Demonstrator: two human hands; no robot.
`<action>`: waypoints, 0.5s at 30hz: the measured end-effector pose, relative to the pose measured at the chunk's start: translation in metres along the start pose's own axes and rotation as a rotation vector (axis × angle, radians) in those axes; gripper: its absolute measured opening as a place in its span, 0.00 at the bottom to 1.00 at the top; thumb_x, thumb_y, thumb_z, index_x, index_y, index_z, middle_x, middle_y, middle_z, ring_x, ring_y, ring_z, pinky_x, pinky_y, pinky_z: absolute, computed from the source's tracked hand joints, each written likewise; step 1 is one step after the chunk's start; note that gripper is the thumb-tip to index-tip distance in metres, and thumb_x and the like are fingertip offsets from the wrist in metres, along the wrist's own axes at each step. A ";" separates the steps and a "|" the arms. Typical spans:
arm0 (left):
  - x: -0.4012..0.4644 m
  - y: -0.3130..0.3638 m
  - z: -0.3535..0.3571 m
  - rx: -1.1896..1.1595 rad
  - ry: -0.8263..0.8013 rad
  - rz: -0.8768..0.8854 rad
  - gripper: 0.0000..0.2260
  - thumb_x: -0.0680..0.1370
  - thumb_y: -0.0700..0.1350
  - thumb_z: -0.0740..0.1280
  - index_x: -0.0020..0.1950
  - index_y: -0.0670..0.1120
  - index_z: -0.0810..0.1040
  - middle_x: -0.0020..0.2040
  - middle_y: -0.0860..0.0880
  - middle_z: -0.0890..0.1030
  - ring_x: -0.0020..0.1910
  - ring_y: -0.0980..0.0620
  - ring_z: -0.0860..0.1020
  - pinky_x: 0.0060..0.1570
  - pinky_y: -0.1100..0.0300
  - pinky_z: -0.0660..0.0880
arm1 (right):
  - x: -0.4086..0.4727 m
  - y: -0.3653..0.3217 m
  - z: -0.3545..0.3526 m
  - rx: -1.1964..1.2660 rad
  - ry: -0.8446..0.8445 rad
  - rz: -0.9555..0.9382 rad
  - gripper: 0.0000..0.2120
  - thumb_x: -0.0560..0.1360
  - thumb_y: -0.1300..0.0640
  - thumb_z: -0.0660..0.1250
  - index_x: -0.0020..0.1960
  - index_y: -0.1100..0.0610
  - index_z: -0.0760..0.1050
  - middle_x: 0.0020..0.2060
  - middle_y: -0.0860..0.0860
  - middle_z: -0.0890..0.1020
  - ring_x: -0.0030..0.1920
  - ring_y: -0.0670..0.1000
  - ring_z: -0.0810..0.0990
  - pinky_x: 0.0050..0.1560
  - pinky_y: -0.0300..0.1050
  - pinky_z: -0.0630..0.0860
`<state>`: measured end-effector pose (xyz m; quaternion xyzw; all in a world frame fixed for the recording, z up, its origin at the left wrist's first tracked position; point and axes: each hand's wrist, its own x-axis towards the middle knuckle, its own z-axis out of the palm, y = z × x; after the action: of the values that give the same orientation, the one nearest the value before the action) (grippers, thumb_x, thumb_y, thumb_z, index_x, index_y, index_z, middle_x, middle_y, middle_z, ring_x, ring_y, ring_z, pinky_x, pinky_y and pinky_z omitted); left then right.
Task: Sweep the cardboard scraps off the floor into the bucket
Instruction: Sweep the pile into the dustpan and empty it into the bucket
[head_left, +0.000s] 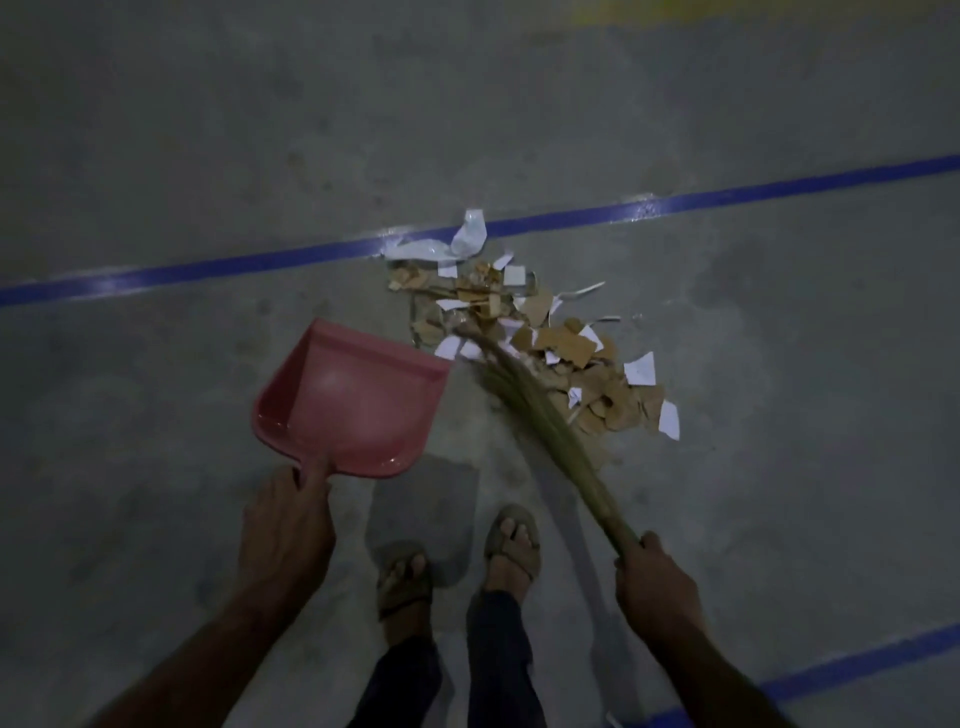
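A heap of brown cardboard scraps (566, 348) mixed with white paper bits lies on the grey concrete floor, right of centre. My left hand (288, 519) grips the handle of a pink dustpan (353, 405), whose open mouth faces the heap from the left and which is empty. My right hand (657, 582) holds the handle of a grass broom (535, 410). The broom's bristles rest across the near left side of the heap. No bucket is in view.
A blue tape line (727, 200) crosses the floor just behind the heap; another blue line (857, 670) runs at the lower right. My two sandalled feet (511, 545) stand between my hands. The scene is dim.
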<state>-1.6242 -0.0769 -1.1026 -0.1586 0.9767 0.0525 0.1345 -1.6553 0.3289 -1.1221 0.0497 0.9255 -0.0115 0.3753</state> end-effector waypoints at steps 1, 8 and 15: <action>0.001 -0.001 0.001 -0.010 -0.011 -0.030 0.14 0.80 0.40 0.63 0.65 0.49 0.73 0.43 0.45 0.70 0.41 0.40 0.73 0.37 0.47 0.68 | -0.004 0.004 0.001 0.031 0.021 -0.025 0.25 0.82 0.51 0.54 0.77 0.39 0.52 0.47 0.49 0.67 0.38 0.50 0.73 0.37 0.47 0.74; -0.008 -0.016 -0.009 -0.013 -0.031 -0.126 0.14 0.79 0.39 0.65 0.65 0.46 0.74 0.41 0.41 0.72 0.40 0.38 0.73 0.36 0.46 0.68 | -0.044 0.036 0.017 0.178 -0.024 -0.211 0.34 0.78 0.48 0.61 0.76 0.30 0.48 0.44 0.47 0.68 0.33 0.47 0.72 0.32 0.44 0.74; -0.017 -0.026 0.007 0.029 -0.039 -0.129 0.17 0.79 0.46 0.58 0.66 0.47 0.74 0.41 0.41 0.71 0.38 0.37 0.73 0.35 0.45 0.69 | 0.003 -0.059 0.014 0.057 -0.140 -0.359 0.24 0.83 0.49 0.53 0.79 0.41 0.54 0.59 0.53 0.72 0.52 0.55 0.78 0.43 0.44 0.67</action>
<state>-1.5982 -0.0958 -1.1065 -0.2183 0.9623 0.0327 0.1587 -1.6538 0.2694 -1.1356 -0.1065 0.8904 -0.1079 0.4293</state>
